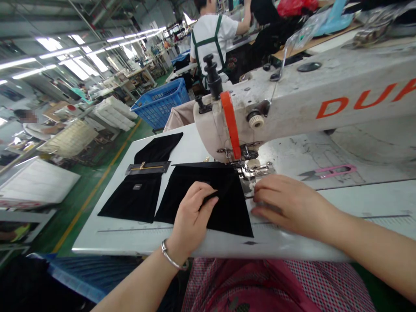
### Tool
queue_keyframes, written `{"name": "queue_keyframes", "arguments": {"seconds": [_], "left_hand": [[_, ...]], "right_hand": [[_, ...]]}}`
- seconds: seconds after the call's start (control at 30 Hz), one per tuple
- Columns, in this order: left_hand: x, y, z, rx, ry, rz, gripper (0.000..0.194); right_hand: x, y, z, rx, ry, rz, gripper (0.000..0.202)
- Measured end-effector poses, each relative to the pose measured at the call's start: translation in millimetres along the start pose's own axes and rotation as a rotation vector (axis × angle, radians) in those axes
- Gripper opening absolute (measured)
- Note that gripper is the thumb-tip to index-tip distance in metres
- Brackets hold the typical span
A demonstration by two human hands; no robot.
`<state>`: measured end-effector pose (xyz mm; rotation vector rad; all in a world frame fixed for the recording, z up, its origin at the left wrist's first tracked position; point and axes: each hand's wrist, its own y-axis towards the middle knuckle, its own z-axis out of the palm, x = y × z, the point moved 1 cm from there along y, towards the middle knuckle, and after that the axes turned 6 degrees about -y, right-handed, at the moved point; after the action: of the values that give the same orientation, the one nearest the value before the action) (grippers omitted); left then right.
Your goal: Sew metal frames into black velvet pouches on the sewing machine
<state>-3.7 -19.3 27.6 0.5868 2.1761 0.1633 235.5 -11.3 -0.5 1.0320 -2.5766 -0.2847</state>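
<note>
Black panel [232, 212] is sitting unfinished-looking by presser foot [253, 172]; left hand [194, 212] pinching it, right hand [286, 201] curling, grip unclear; ten-o'clock zippered piece [143, 178] looking joined.

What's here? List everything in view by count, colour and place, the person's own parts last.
Smooth flat table: one, pale, centre
Metal sewing machine: one, white with orange lettering, right
Large flat fabric panel: one, black, table's middle
Smaller fabric pieces: two, black, table's left
Strip with zip: one, dark with gold, between those pieces
Metal snips: one, pink-handled, table's right
Plastic basket: one, blue, beyond the table
Co-worker: one, white top, green straps, top centre
Distant background things: too small to count
Metal bangle: one, silver, left wrist
Left hand: one, bare, pinching the panel
Right hand: one, bare, right of the panel
</note>
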Motion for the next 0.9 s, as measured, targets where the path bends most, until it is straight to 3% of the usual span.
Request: {"name": "queue_keyframes", "arguments": {"seconds": [0.13,0.27,0.5,0.63,0.8,0.9], "left_hand": [[0.1,-0.7,-2.0,0.057,-0.038,0.051,0.018],[0.7,-4.0,3.4,0.183,-0.033,0.064,0.026],[5.1,-8.9,6.5,0.227,-0.003,0.102,0.037],[1.8,-7.0,5.2,0.260,0.052,0.167,0.041],[-1.0,-5.5,12.0,0.444,0.299,0.386,0.039],[-1.2,-6.7,18.2,0.496,0.404,0.443,0.034]], "right_hand": [[37.5,-27.7,4.9,0.013,0.067,0.043,0.030],[56.1,-37.1,16.2,-0.067,0.072,0.093,0.019],[57.2,-38.6,22.1,-0.238,0.183,0.107,0.016],[55.9,-39.0,21.0,-0.223,0.208,0.049,0.016],[53.6,-38.7,20.6,-0.191,0.206,0.014,0.017],[53.2,-37.3,20.2,-0.173,0.270,0.053,0.016]]}}
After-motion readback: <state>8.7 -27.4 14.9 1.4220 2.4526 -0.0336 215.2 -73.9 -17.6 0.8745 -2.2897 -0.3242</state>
